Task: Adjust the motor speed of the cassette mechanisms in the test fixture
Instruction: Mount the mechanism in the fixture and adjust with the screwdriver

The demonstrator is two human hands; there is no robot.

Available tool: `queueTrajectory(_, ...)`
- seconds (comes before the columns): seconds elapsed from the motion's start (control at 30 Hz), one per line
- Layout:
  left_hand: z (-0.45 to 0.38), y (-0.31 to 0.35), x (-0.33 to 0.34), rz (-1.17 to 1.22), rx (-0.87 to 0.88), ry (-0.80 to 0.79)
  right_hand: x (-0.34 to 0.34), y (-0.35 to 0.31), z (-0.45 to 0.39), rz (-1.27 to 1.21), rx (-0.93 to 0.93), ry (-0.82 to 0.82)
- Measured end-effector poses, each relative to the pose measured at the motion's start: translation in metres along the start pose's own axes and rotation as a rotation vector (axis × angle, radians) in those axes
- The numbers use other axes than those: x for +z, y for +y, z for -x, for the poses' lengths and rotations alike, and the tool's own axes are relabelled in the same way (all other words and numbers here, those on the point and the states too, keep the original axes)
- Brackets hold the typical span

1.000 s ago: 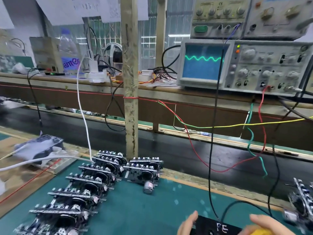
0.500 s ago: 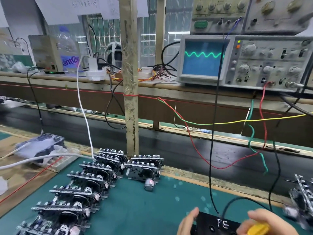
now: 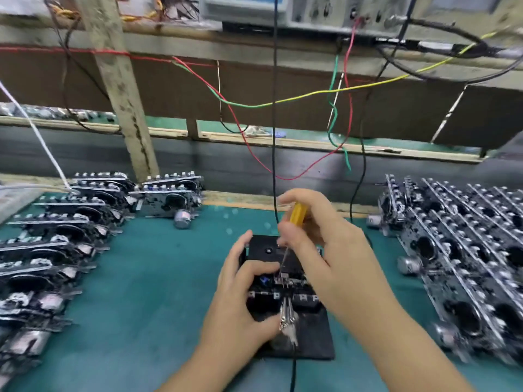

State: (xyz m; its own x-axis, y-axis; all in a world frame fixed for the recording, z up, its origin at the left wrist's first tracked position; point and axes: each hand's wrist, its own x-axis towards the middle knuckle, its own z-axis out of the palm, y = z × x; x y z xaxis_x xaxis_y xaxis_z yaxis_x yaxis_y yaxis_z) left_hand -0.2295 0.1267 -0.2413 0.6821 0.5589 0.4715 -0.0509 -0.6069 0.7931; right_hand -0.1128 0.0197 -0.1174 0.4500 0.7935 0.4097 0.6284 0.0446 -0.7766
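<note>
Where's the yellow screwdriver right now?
In the head view, the yellow screwdriver sits centre frame, held by the right hand, its tip angled down into the black test fixture that the left hand steadies.

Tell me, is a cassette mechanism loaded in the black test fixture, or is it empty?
Loaded: a cassette mechanism sits in the black test fixture, the left hand holding it, and the screwdriver tip is down on it.

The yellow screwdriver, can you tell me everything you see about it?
The yellow-handled screwdriver has a see-through amber handle that looks like plastic and a thin, shiny metal shaft. It tilts, handle up and away, tip down toward the person. The right hand grips the handle with curled fingers. The tip reaches into the cassette mechanism sitting in the black test fixture, beside the left hand.
</note>
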Motion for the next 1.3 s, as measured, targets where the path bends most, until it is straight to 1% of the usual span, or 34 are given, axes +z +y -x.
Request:
queueTrajectory(0.13,0.004,0.001,0.005,0.003,0.022,0.012,-0.007,0.002,-0.001,-0.054,-0.025,0.021)
queueTrajectory(0.23,0.004,0.005,0.002,0.020,0.004,0.004,-0.006,-0.004,-0.003,0.032,-0.064,0.030)
queueTrajectory(0.37,0.005,0.005,0.003,-0.008,-0.011,0.005,0.004,-0.007,-0.006,0.119,-0.067,0.071)
queueTrajectory(0.57,0.004,-0.001,0.004,-0.017,0.072,0.041,0.001,-0.010,-0.014,0.204,-0.047,-0.041)
queueTrajectory(0.67,0.003,-0.005,0.004,-0.015,0.110,0.049,-0.008,-0.013,-0.016,0.150,0.015,-0.121)
queueTrajectory(0.73,0.002,-0.010,0.004,-0.011,0.142,0.045,-0.012,-0.014,-0.016,0.095,0.035,-0.144)
queueTrajectory(0.8,0.002,-0.016,0.006,-0.014,0.171,0.045,-0.013,-0.016,-0.017,0.113,0.019,-0.106)
queueTrajectory(0.93,-0.001,-0.029,0.006,-0.019,0.168,0.037,-0.006,-0.015,-0.014,0.138,-0.011,0.020)
queueTrajectory(1.1,0.001,-0.039,0.008,-0.042,0.174,0.042,0.007,-0.007,0.000,0.110,-0.050,0.151)
queueTrajectory(1.17,-0.002,-0.034,0.008,-0.032,0.182,0.041,0.006,-0.003,0.004,0.086,-0.034,0.147)
queueTrajectory(1.27,-0.006,-0.028,0.006,-0.013,0.217,0.049,-0.008,-0.001,0.016,-0.157,0.081,0.100)
queueTrajectory(1.3,-0.007,-0.024,0.006,-0.005,0.219,0.047,-0.015,0.003,0.022,-0.180,0.115,0.089)
